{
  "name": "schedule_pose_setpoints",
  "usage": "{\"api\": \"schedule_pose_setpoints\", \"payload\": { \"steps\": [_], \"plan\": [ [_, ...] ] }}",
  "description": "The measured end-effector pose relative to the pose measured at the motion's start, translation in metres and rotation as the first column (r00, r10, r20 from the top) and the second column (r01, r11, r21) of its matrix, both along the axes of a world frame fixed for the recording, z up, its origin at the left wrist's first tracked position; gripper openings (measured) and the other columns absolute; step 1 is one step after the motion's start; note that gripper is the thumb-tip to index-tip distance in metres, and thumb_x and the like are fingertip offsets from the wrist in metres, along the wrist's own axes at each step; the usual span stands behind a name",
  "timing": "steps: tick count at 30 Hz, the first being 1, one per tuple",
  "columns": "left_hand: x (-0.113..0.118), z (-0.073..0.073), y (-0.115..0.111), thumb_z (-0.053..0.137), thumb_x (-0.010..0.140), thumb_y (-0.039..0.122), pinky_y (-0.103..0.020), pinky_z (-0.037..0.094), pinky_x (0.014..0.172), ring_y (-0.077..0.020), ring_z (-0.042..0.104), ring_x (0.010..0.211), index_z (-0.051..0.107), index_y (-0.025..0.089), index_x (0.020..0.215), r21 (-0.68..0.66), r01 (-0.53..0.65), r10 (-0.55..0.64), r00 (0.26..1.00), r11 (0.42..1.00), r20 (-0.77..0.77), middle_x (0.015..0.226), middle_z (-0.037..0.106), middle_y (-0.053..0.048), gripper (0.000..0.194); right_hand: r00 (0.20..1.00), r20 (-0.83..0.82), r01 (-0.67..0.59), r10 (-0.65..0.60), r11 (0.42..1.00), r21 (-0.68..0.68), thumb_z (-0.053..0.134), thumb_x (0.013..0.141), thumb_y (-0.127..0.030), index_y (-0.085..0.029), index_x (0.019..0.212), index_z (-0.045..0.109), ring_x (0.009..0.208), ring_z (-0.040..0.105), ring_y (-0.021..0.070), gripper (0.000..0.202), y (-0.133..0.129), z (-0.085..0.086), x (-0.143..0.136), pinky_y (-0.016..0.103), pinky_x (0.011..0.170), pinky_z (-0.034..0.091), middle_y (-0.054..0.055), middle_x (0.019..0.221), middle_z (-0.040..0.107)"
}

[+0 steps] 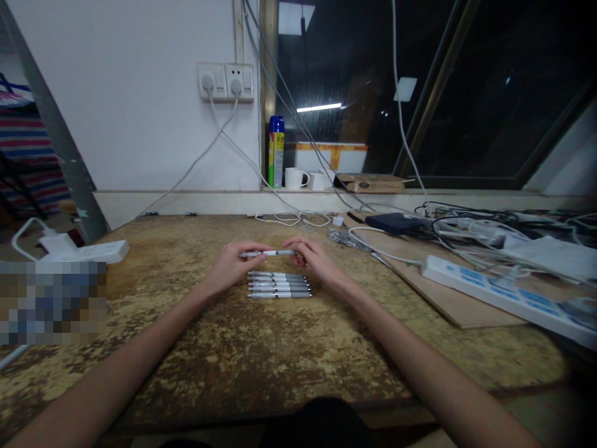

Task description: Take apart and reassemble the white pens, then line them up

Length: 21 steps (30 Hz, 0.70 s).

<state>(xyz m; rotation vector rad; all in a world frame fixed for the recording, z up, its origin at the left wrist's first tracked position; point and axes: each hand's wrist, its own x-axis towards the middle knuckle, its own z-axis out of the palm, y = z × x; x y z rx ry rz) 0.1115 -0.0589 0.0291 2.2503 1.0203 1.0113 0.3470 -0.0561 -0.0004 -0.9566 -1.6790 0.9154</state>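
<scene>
A white and grey pen (275,252) is held level between my two hands, just beyond a row of similar pens. My left hand (236,260) pinches its left part between thumb and fingers. The fingers of my right hand (310,254) are closed on its right end, which they partly hide. Nearer to me, several white and grey pens (280,286) lie side by side on the worn wooden table (261,361), all pointing left to right.
At the right, a long white power strip (504,298) lies partly on a brown board (448,305) among tangled cables. Another white power strip (105,251) is at the left. A spray can (277,152) and a white mug (295,178) stand on the window sill.
</scene>
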Motion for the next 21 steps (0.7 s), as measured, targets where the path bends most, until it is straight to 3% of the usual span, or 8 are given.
{"api": "schedule_pose_setpoints", "payload": {
  "steps": [3,6,11,15,19,21],
  "plan": [
    [0.000,-0.001,0.001,0.063,0.091,0.040,-0.032,0.051,0.088,-0.0244,0.070,0.102,0.078,0.023,0.113,-0.001,0.018,-0.018,1.000,1.000,0.006,0.112,0.078,-0.006,0.032,1.000,-0.010,-0.011,0.011,1.000,0.005,0.053,0.090,-0.034,-0.018,0.110,0.064,0.056,0.045,0.0132,0.028,-0.002,0.003,0.001,0.026,0.055,0.032,-0.005,0.062,0.051],
    [0.000,-0.001,0.000,0.064,0.091,0.040,-0.031,0.052,0.085,-0.0245,0.070,0.103,0.078,0.022,0.113,-0.006,0.031,-0.031,0.999,1.000,0.013,0.113,0.077,-0.006,0.032,1.000,0.000,-0.007,0.007,0.999,-0.040,0.046,0.094,-0.039,-0.017,0.105,0.065,0.051,0.041,0.0134,0.031,-0.006,0.007,0.000,0.026,0.052,0.029,-0.006,0.054,0.045],
    [0.001,0.002,-0.002,0.062,0.091,0.040,-0.033,0.051,0.090,-0.0251,0.070,0.103,0.078,0.020,0.113,-0.016,0.030,-0.030,0.999,0.999,0.009,0.111,0.078,-0.006,0.033,0.999,0.006,-0.038,0.038,0.999,0.014,0.054,0.090,-0.033,-0.019,0.106,0.064,0.057,0.046,0.0136,0.023,-0.011,0.010,-0.004,0.026,0.055,0.033,-0.004,0.062,0.052],
    [0.001,0.002,-0.002,0.063,0.091,0.041,-0.033,0.051,0.090,-0.0246,0.070,0.100,0.078,0.020,0.113,-0.014,0.029,-0.029,1.000,0.999,-0.005,0.109,0.078,-0.006,0.034,0.998,0.025,-0.054,0.055,0.997,-0.053,0.044,0.097,-0.039,-0.018,0.104,0.065,0.052,0.042,0.0143,0.030,-0.011,0.011,-0.004,0.027,0.052,0.031,-0.005,0.055,0.047],
    [0.001,0.002,-0.002,0.062,0.092,0.044,-0.032,0.051,0.088,-0.0232,0.070,0.097,0.078,0.021,0.111,-0.005,0.032,-0.032,0.999,0.999,-0.003,0.108,0.078,-0.006,0.034,0.999,0.028,-0.023,0.021,0.997,0.071,0.056,0.089,-0.030,-0.019,0.104,0.066,0.068,0.053,0.0148,0.021,-0.010,0.011,-0.001,0.027,0.062,0.038,-0.001,0.074,0.058],
    [0.002,0.002,-0.003,0.062,0.091,0.045,-0.031,0.051,0.086,-0.0222,0.070,0.094,0.078,0.021,0.110,0.003,0.026,-0.026,1.000,1.000,-0.007,0.106,0.078,-0.005,0.034,0.999,0.041,-0.031,0.029,0.998,0.058,0.056,0.090,-0.032,-0.020,0.107,0.065,0.063,0.050,0.0144,0.024,-0.009,0.011,-0.001,0.026,0.059,0.036,-0.003,0.067,0.055]
  ]
}}
